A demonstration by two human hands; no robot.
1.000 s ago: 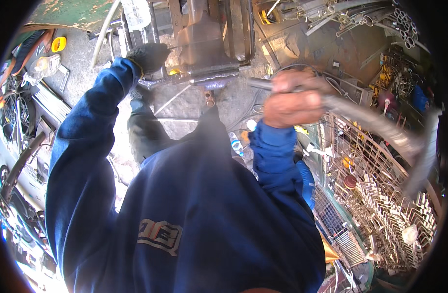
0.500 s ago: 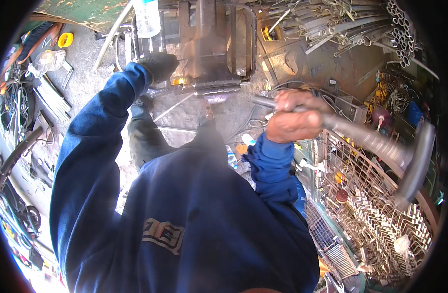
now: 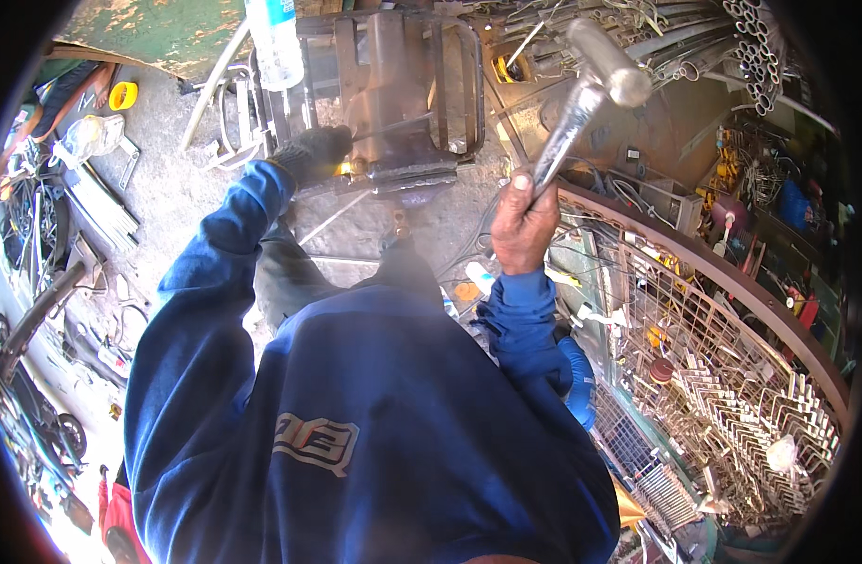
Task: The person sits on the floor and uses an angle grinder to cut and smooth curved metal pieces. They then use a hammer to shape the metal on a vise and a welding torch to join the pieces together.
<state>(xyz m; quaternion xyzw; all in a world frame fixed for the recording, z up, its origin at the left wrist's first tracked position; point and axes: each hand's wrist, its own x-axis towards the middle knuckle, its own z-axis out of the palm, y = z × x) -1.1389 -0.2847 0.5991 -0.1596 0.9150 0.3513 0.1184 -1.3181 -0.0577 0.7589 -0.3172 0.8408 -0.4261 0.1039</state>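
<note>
My right hand [image 3: 522,224] is bare and grips the handle of a metal hammer [image 3: 586,89], raised with its head up and to the right of the workpiece. My left hand [image 3: 313,155], in a dark glove at the end of a blue sleeve, rests on the lower left edge of a rusty metal frame [image 3: 403,103] standing in front of me. A thin metal rod [image 3: 332,218] slants down from the frame's base. My blue sweatshirt fills the lower half of the view and hides my legs.
A curved metal gate with wire mesh [image 3: 722,310] lies at the right. Bundled steel pipes [image 3: 750,47] and rods sit top right. A plastic bottle [image 3: 273,38] stands behind the frame. Scrap, a yellow tape roll [image 3: 123,95] and tools litter the concrete floor at left.
My right hand has swung the hammer from low at the right up to a raised position above the frame. The left gloved hand has stayed on the frame.
</note>
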